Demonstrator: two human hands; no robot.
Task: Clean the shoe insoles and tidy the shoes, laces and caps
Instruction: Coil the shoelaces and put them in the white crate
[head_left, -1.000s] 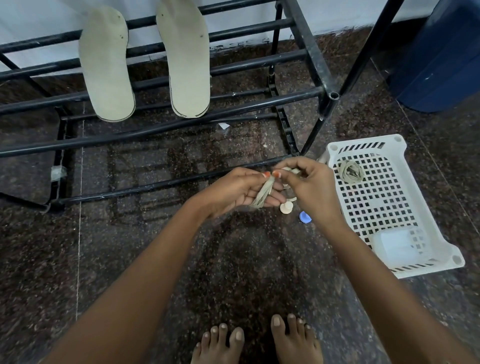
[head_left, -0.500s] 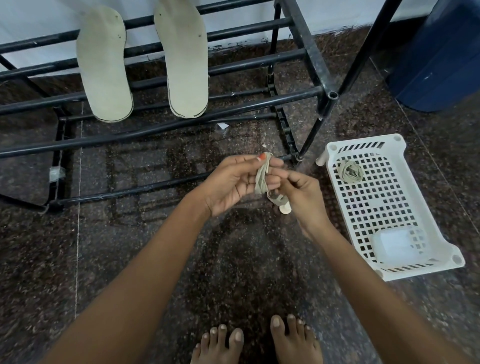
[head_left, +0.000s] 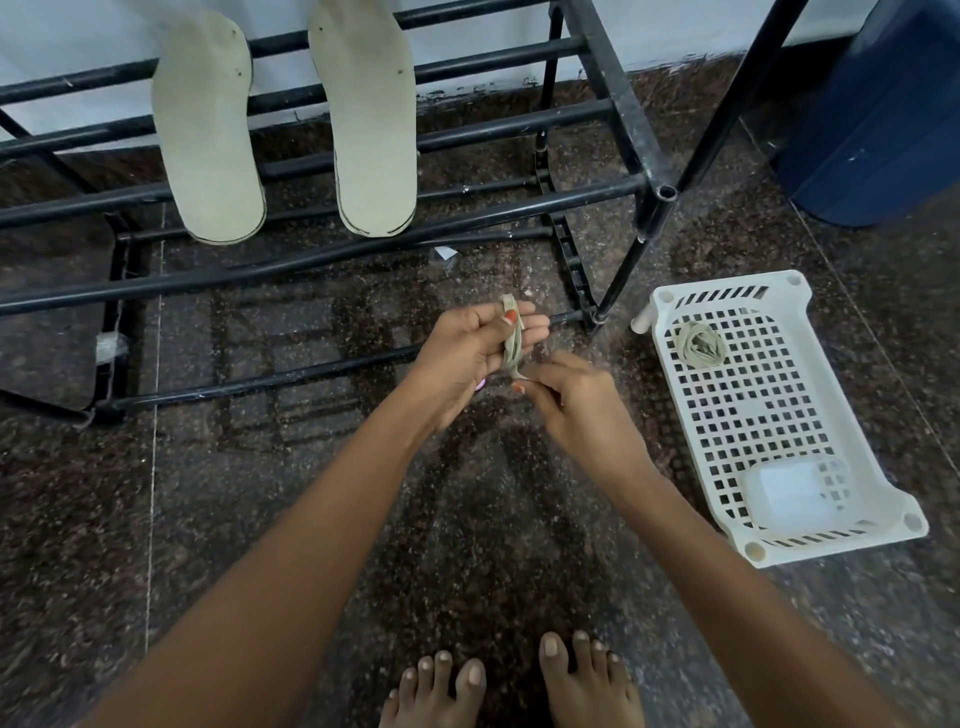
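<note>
- Shoelace (head_left: 511, 345) lies looped lengthwise over the left hand (head_left: 467, 358), held above the floor in front of the rack (head_left: 605, 73); the thumb pins its top end against nearly straight fingers
- Right hand (head_left: 576, 410) pinches the lower tail between thumb and fingers, just below the left palm
- To wind well, I judge: hold the tail taut, lay each turn flat, leave the thumb down
- Tuck the end under a turn, so it holds like the coiled lace (head_left: 698, 344) in the basket (head_left: 666, 304)
- Basket sits near on the right; the insoles (head_left: 208, 140) lean on the rack, well apart
</note>
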